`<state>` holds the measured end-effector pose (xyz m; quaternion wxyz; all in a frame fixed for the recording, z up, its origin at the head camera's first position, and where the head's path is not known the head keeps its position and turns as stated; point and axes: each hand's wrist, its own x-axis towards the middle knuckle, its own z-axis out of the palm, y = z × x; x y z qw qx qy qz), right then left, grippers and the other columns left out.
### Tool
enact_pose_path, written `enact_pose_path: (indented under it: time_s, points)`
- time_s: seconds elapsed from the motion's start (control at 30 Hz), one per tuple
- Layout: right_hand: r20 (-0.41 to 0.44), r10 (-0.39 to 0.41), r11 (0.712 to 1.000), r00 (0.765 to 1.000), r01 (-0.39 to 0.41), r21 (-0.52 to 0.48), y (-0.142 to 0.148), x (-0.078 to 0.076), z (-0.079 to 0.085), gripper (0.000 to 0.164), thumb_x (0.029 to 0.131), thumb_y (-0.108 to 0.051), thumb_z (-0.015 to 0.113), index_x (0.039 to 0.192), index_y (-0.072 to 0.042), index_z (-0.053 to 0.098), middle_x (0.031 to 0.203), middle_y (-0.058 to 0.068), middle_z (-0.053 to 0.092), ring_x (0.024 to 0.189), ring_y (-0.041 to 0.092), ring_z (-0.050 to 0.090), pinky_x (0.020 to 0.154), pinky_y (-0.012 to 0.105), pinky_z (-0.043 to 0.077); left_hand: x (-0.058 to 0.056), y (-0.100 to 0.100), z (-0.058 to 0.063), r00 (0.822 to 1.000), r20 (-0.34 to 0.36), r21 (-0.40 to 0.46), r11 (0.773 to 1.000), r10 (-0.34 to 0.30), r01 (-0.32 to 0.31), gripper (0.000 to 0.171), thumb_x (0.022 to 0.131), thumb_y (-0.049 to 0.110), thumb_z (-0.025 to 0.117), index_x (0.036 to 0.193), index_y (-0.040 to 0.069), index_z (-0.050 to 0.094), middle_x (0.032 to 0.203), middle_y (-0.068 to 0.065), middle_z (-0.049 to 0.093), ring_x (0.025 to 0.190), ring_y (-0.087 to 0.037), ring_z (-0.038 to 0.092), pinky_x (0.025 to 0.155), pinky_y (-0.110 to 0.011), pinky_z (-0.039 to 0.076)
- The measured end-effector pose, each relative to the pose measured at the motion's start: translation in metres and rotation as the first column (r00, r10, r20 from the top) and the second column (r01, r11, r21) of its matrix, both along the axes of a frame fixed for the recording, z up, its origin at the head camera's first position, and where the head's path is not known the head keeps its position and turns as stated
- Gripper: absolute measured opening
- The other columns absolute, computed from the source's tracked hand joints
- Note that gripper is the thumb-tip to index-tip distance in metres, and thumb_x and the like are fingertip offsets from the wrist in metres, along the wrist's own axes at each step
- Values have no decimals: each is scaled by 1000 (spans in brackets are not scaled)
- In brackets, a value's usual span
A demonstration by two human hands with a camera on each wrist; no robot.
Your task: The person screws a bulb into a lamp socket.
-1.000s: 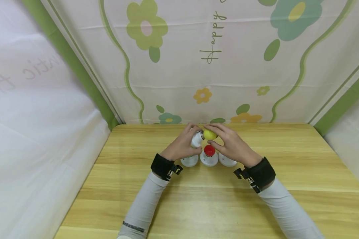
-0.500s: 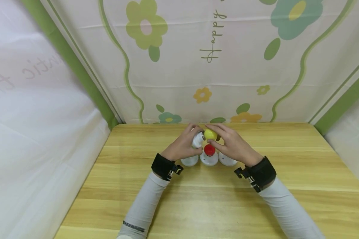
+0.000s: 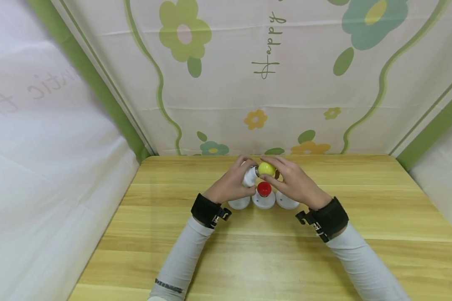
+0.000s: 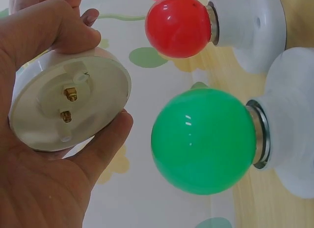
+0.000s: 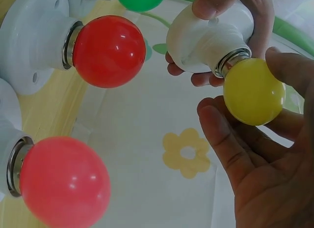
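Observation:
My left hand [image 3: 231,182] grips a white lamp socket [image 3: 250,177] by its round base, and two brass screws show on the underside in the left wrist view. A yellow light bulb [image 5: 253,92] sits in the socket's mouth, with part of its metal cap visible. The thumb and fingers of my right hand [image 3: 299,184] are around that bulb. Both are held above the table, just behind a red bulb [image 3: 264,189] in its own white socket. Beside it stand a green bulb [image 4: 203,142] and a pink bulb [image 5: 66,184], each in a white socket.
The three standing sockets form a row on the wooden table [image 3: 248,259], close under both hands. Behind the table's far edge hangs a flowered cloth [image 3: 226,83]. A white cloth side [image 3: 60,167] rises on the left.
Both hands, with the socket and yellow bulb, have drifted very slightly right in the head view. The fingers of the right hand have shifted a little around the bulb.

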<state>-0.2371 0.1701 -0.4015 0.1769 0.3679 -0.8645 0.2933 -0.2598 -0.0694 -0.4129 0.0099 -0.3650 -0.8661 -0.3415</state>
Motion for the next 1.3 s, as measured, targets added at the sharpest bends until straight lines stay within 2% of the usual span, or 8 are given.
enact_pose_path:
  time_s: [0.1, 0.33, 0.6, 0.83, 1.0, 1.3]
  points:
    - [16, -6, 1000, 1000, 6, -5, 0, 1, 1, 53, 99, -19, 77, 146, 0, 60, 140, 18, 65, 107, 27, 72, 82, 40, 64, 1, 0, 1, 1000, 1, 3, 1000, -5, 5, 62, 85, 6, 82, 141, 6, 56, 144, -10, 46, 109, -20, 61, 89, -29, 59]
    - [49, -22, 1000, 999, 23, -15, 0, 1, 1, 47, 100, -20, 76, 139, 0, 63, 133, 16, 69, 98, 22, 70, 79, 38, 63, 2, 1, 2, 1000, 3, 14, 1000, -25, 25, 61, 85, 5, 81, 141, 6, 56, 143, -11, 45, 108, -21, 60, 87, -29, 59]
    - [79, -28, 999, 996, 29, -13, 0, 1, 1, 54, 99, -22, 77, 145, -1, 56, 140, 17, 62, 108, 26, 69, 87, 45, 63, 1, 1, 2, 999, -11, 12, 999, -33, 33, 61, 85, 5, 81, 140, 6, 56, 144, -12, 45, 107, -21, 61, 85, -28, 58]
    - [35, 26, 999, 999, -25, -21, 2, 0, 1, 53, 94, -16, 83, 139, -4, 58, 138, 11, 61, 111, 23, 67, 88, 40, 63, 0, 1, 1, 999, -19, 7, 999, -44, 45, 61, 86, 5, 81, 141, 5, 55, 146, -13, 43, 108, -22, 62, 87, -27, 58]
    - [54, 65, 997, 996, -64, -31, 3, 0, 1, 60, 90, -7, 86, 142, -2, 56, 140, 13, 61, 110, 22, 69, 83, 35, 64, 1, 0, 3, 999, -6, 15, 999, -32, 32, 62, 85, 3, 81, 141, 5, 56, 146, -12, 43, 110, -22, 61, 89, -28, 58]
    - [58, 55, 998, 997, -54, -32, 4, 1, 2, 59, 90, -7, 85, 142, -2, 58, 137, 13, 67, 103, 20, 71, 80, 33, 64, 1, -1, 3, 999, -13, 19, 999, -43, 43, 60, 85, 2, 81, 139, 4, 56, 144, -13, 44, 110, -22, 61, 87, -25, 57]
